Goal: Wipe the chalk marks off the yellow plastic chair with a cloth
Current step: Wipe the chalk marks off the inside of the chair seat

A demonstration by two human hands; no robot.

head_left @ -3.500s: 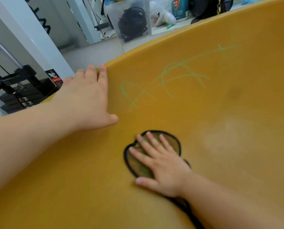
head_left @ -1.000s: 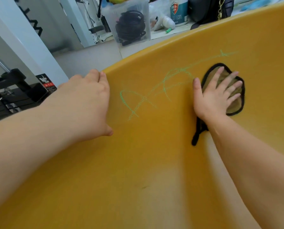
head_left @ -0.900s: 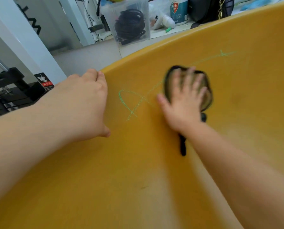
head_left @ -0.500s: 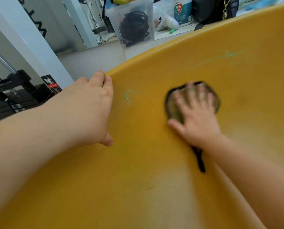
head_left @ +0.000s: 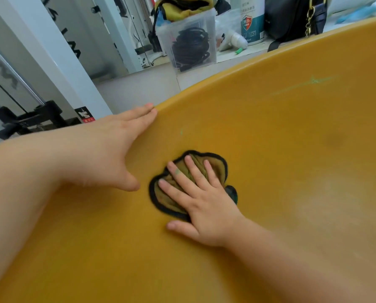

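- While the right hand (head_left: 204, 200) presses the cloth (head_left: 216, 168) flat on the chair (head_left: 270, 132), fingers straight and spread, I judge that the wiping step is in hand and mostly done.
- The left hand (head_left: 108, 154) lies on the chair rim, at 10 o'clock from the cloth. Its fingers are straight and it holds nothing.
- The cloth is bunched near the middle of my view. Its long axis runs about from 8 to 2 o'clock, and the fingers on it point to 11 o'clock.
- A faint green mark (head_left: 309, 82) is left far off at 2 o'clock, and a small fleck (head_left: 181, 132) at 12 o'clock.
- Next I would slide the cloth toward 2 o'clock with steady pressure.
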